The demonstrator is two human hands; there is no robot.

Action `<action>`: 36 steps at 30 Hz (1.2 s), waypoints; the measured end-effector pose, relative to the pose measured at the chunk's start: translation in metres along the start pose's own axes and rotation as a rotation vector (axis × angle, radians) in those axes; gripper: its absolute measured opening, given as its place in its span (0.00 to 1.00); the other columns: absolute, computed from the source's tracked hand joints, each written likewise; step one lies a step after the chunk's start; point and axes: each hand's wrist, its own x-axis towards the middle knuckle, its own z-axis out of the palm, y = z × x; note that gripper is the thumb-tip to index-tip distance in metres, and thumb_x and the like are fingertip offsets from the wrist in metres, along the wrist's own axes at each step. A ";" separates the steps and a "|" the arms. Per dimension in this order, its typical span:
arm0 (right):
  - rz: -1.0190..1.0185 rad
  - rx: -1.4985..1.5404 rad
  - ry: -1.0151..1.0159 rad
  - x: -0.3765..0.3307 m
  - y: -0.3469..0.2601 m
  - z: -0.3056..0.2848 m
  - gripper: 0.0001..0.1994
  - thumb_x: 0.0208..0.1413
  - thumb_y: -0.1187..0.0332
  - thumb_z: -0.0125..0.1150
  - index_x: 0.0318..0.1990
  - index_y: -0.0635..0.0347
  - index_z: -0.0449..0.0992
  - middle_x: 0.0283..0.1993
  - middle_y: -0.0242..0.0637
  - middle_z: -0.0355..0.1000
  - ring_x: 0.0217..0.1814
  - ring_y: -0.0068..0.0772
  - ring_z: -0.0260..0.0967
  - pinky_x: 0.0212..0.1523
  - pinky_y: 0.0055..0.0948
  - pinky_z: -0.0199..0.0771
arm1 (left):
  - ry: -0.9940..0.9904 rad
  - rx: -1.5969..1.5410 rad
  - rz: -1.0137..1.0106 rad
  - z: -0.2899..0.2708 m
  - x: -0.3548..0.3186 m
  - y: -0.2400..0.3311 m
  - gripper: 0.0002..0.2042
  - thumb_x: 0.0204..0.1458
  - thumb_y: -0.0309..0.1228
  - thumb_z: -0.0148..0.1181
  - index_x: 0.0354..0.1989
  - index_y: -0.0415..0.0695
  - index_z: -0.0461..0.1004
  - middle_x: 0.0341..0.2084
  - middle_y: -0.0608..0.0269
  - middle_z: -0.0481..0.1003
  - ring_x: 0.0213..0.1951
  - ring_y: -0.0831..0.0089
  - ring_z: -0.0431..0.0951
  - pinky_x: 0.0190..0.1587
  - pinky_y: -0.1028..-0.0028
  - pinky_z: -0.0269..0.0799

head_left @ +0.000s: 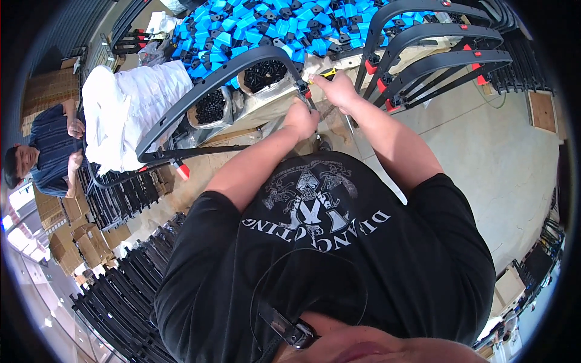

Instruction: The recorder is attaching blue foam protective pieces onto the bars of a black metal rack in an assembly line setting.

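A black curved frame (212, 75) with red fittings arches over the bench's near edge. At its right end, just below a red clip, my left hand (301, 120) is closed around the black bar. Close to that joint, my right hand (339, 91) is closed on a yellow-and-black tool (330, 73), mostly hidden by the fingers, so its exact kind does not show. Inside the arch stand an open bag of small black parts (210, 107) and another bag of black parts (264, 75).
Blue and black plastic pieces (242, 27) are heaped on the bench. Similar curved frames (442, 66) lean at the right. White sacking (130, 103) lies at the left, beside another person (51, 145). Black bars (127, 290) are stacked at lower left; a wooden box (542, 111) stands far right.
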 end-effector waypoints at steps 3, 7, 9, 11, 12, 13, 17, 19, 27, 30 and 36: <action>-0.053 0.031 0.053 0.008 0.029 0.001 0.32 0.50 0.50 0.75 0.45 0.77 0.74 0.40 0.52 0.79 0.41 0.40 0.78 0.41 0.37 0.76 | -0.540 -0.517 -0.172 -0.043 0.011 0.007 0.12 0.55 0.33 0.58 0.38 0.34 0.72 0.25 0.52 0.77 0.28 0.53 0.80 0.32 0.59 0.74; -0.031 0.053 -0.008 0.010 0.028 0.004 0.33 0.50 0.49 0.75 0.46 0.77 0.73 0.41 0.52 0.79 0.42 0.39 0.77 0.43 0.36 0.76 | -0.369 -0.673 -0.160 -0.054 -0.004 0.025 0.13 0.53 0.34 0.59 0.32 0.33 0.72 0.24 0.48 0.77 0.28 0.52 0.81 0.34 0.56 0.75; 0.015 0.027 -0.021 0.012 0.018 0.001 0.35 0.50 0.49 0.75 0.48 0.78 0.71 0.42 0.53 0.78 0.42 0.40 0.77 0.43 0.37 0.76 | -0.041 -0.200 0.004 -0.031 -0.017 0.025 0.20 0.51 0.38 0.61 0.36 0.27 0.71 0.31 0.33 0.78 0.36 0.45 0.82 0.44 0.54 0.76; -0.026 0.027 0.028 0.010 0.021 0.003 0.29 0.52 0.51 0.74 0.44 0.74 0.75 0.37 0.45 0.78 0.37 0.33 0.74 0.39 0.35 0.73 | -0.062 -0.129 -0.019 -0.028 -0.013 0.026 0.19 0.51 0.37 0.60 0.37 0.28 0.72 0.32 0.33 0.78 0.37 0.43 0.82 0.43 0.54 0.77; -0.063 0.023 0.074 0.008 0.022 0.004 0.24 0.53 0.52 0.74 0.40 0.69 0.79 0.32 0.37 0.78 0.31 0.27 0.70 0.35 0.33 0.70 | -0.085 -0.060 -0.047 -0.028 -0.011 0.026 0.18 0.51 0.36 0.60 0.39 0.29 0.72 0.33 0.32 0.78 0.38 0.41 0.81 0.43 0.55 0.77; -0.064 0.002 0.112 0.003 0.017 0.003 0.25 0.53 0.51 0.74 0.42 0.69 0.78 0.34 0.38 0.78 0.33 0.28 0.72 0.37 0.33 0.72 | -0.223 -0.109 -0.031 -0.044 -0.005 0.026 0.17 0.51 0.36 0.60 0.38 0.30 0.74 0.32 0.35 0.79 0.36 0.44 0.82 0.42 0.55 0.77; -0.036 -0.033 0.036 0.004 0.028 -0.001 0.36 0.50 0.48 0.75 0.47 0.78 0.72 0.43 0.54 0.78 0.46 0.40 0.77 0.47 0.34 0.76 | -0.352 -0.586 -0.226 -0.053 0.003 0.034 0.15 0.52 0.35 0.60 0.37 0.32 0.74 0.28 0.55 0.79 0.31 0.65 0.80 0.37 0.58 0.75; -0.152 0.151 -0.118 0.001 0.034 -0.005 0.33 0.50 0.47 0.74 0.47 0.73 0.74 0.41 0.49 0.79 0.42 0.37 0.77 0.45 0.32 0.76 | -0.120 -0.302 -0.035 -0.036 -0.011 0.028 0.12 0.52 0.34 0.58 0.33 0.36 0.73 0.28 0.47 0.79 0.34 0.54 0.81 0.40 0.55 0.75; -0.078 -0.168 0.006 -0.003 0.100 0.002 0.28 0.52 0.52 0.71 0.48 0.70 0.74 0.37 0.49 0.78 0.39 0.41 0.78 0.43 0.37 0.77 | -0.015 -0.145 -0.058 -0.009 -0.005 0.020 0.20 0.52 0.36 0.58 0.48 0.32 0.67 0.35 0.33 0.78 0.44 0.39 0.80 0.49 0.53 0.75; -0.016 -0.089 -0.052 -0.049 0.051 -0.023 0.30 0.51 0.55 0.69 0.53 0.73 0.71 0.41 0.54 0.79 0.44 0.47 0.80 0.46 0.40 0.78 | -0.008 -0.117 -0.086 -0.016 -0.007 0.022 0.21 0.52 0.36 0.59 0.49 0.33 0.67 0.37 0.34 0.79 0.44 0.39 0.80 0.50 0.52 0.74; 0.048 -0.244 -0.032 -0.051 0.044 -0.027 0.35 0.52 0.56 0.68 0.60 0.73 0.66 0.47 0.59 0.77 0.50 0.50 0.79 0.52 0.38 0.75 | -0.028 -0.264 -0.052 -0.015 -0.012 0.010 0.20 0.52 0.36 0.60 0.46 0.32 0.70 0.36 0.37 0.80 0.39 0.47 0.83 0.46 0.57 0.77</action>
